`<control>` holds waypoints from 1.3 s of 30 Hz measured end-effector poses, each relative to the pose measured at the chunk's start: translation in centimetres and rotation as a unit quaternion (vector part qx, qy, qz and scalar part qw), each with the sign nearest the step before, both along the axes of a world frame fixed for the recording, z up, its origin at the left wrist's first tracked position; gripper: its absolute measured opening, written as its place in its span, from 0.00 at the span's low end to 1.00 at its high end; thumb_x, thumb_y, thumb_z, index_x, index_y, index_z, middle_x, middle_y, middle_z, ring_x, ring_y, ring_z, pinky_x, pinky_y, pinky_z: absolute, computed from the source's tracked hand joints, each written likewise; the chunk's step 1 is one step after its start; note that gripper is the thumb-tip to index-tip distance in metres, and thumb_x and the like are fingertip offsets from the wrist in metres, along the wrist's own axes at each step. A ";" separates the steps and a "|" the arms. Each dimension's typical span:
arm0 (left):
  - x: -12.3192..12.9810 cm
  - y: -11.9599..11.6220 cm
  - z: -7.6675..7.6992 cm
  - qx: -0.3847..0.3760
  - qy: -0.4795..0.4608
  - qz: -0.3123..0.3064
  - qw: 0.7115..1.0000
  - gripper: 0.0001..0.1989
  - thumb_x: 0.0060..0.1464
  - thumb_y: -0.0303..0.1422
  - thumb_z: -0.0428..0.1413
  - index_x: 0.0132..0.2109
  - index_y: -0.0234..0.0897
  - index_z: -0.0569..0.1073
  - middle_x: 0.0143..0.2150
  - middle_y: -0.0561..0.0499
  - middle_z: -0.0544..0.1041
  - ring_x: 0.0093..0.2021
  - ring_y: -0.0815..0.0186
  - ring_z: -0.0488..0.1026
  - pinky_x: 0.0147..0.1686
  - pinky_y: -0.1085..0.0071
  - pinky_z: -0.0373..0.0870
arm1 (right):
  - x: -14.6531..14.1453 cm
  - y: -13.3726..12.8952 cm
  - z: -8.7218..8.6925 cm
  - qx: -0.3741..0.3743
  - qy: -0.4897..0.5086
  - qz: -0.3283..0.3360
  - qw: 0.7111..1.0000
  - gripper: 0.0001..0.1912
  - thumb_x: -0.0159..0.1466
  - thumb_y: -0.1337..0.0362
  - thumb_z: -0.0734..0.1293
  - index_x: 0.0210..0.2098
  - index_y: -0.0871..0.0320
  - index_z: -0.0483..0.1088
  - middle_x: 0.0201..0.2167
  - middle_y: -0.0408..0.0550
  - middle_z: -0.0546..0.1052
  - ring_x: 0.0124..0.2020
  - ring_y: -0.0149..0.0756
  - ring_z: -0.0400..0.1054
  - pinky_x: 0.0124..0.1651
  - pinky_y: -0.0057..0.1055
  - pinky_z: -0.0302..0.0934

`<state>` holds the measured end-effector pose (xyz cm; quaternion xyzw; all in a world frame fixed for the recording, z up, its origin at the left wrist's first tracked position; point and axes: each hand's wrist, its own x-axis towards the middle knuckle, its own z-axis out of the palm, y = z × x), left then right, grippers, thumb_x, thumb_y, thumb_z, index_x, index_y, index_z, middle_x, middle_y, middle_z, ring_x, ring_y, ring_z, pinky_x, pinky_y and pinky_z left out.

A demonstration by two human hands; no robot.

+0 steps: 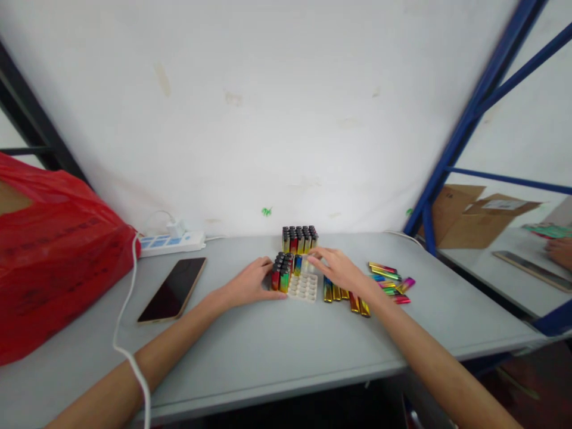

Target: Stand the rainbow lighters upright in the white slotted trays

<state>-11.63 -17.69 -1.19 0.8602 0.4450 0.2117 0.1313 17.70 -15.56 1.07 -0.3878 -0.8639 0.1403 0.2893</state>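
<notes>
A white plastic tray [304, 288] with rows of round hollows lies on the table. Upright lighters [281, 273] with black tops and shiny coloured bodies fill its left part. My left hand [252, 281] grips the tray's left end, thumb at the front corner, fingers behind the lighters. Over the tray's back part, my right hand [328, 262] has its fingers pinched on a blurred, pale yellowish lighter [308, 266]. Beside the right forearm, several gold and blue lighters [336, 292] lie flat, partly hidden by it.
Behind the tray stands a full block of lighters [299, 239] near the wall. More loose lighters [391, 283] lie at right. To the left are a phone [173, 290], a power strip [172, 243], a white cable [123, 310] and a red bag [58, 256]. Blue shelf posts [465, 128] rise at right.
</notes>
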 end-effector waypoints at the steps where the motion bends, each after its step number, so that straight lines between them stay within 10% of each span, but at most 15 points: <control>1: 0.0 0.0 0.0 0.001 0.001 0.001 1.000 0.36 0.47 0.62 0.67 0.50 0.36 0.80 0.52 0.39 0.79 0.54 0.42 0.76 0.58 0.52 0.74 | 1.2 0.2 0.4 0.007 -0.004 -0.009 1.000 0.19 0.78 0.50 0.58 0.51 0.54 0.76 0.47 0.53 0.83 0.50 0.46 0.76 0.58 0.41 0.66; 7: 0.0 0.1 0.0 0.004 0.008 0.001 1.000 0.37 0.47 0.64 0.66 0.49 0.36 0.81 0.50 0.39 0.79 0.53 0.42 0.77 0.57 0.52 0.75 | 8.2 -2.0 1.5 0.062 -0.099 -0.119 0.986 0.28 0.76 0.45 0.59 0.67 0.52 0.69 0.68 0.60 0.70 0.70 0.54 0.63 0.73 0.54 0.55; 15: 0.0 -0.1 0.3 -0.001 0.012 0.003 1.000 0.37 0.47 0.64 0.66 0.49 0.36 0.81 0.51 0.39 0.79 0.54 0.43 0.76 0.58 0.53 0.75 | 10.5 -8.7 -3.8 0.015 -0.239 -0.175 0.955 0.35 0.74 0.37 0.56 0.76 0.37 0.56 0.78 0.46 0.57 0.79 0.65 0.44 0.73 0.75 0.43; 29: -0.2 0.0 0.2 0.010 0.006 -0.001 1.000 0.34 0.47 0.65 0.66 0.44 0.37 0.80 0.49 0.41 0.79 0.50 0.45 0.77 0.53 0.54 0.77 | 9.4 -2.5 -5.5 0.018 -0.231 -0.219 0.948 0.34 0.77 0.41 0.50 0.78 0.45 0.55 0.77 0.54 0.59 0.78 0.61 0.49 0.74 0.65 0.50; 39: -0.1 0.1 0.1 0.008 0.011 -0.004 1.000 0.34 0.48 0.63 0.66 0.46 0.37 0.81 0.49 0.41 0.79 0.51 0.45 0.77 0.54 0.55 0.77 | 16.6 -1.4 -4.9 -0.043 -0.214 -0.248 0.944 0.35 0.76 0.40 0.48 0.76 0.42 0.57 0.78 0.48 0.56 0.79 0.58 0.48 0.74 0.72 0.44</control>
